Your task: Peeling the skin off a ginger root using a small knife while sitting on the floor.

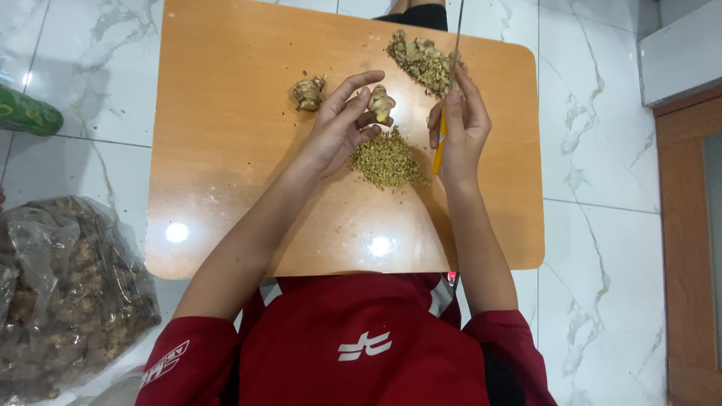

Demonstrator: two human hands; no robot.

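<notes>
The left hand (338,128) pinches a small, knobbly, firm-looking beige ginger piece (381,102) by its sides, while the right hand (460,131), held apart from it, grips a yellow-handled knife (441,146).

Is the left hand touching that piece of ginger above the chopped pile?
Touching. The head view shows the left hand with its fingertips closed around the ginger piece, no gap between them.

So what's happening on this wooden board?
A person in a red shirt is working ginger on a wooden board. The left hand holds a ginger piece; the right hand holds a yellow-handled knife. A heap of fine bits lies between them, another pile beyond.
</notes>
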